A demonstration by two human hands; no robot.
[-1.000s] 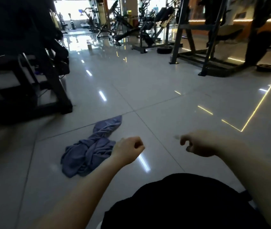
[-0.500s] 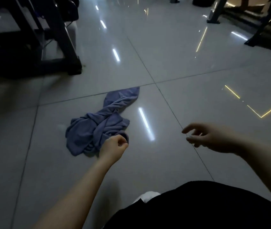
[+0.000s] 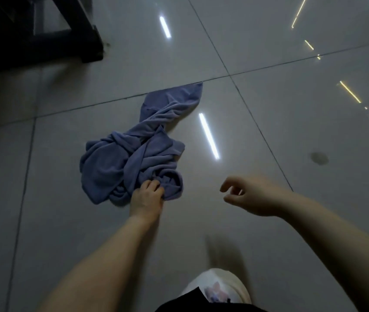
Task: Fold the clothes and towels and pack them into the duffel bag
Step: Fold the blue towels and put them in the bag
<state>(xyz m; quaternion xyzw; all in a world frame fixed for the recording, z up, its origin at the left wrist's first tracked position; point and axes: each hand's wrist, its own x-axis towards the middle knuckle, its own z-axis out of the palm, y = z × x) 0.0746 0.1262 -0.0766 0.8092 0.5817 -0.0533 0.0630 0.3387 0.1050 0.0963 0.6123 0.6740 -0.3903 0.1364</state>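
Head view: left hand (image 3: 146, 197) grips the crumpled towel (image 3: 134, 154), fingertips buried; right hand (image 3: 250, 195) hangs loosely open.

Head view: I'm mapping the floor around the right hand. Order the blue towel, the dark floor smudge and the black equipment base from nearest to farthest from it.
From the right hand:
1. Blue towel, crumpled just to its left, gripped by the left hand.
2. Dark floor smudge, up and to its right.
3. Black equipment base, far upper left corner.

Head view: single wide-angle camera, worn high, facing steeply down and forward onto the tiled floor (image 3: 291, 136); close range above both forearms.
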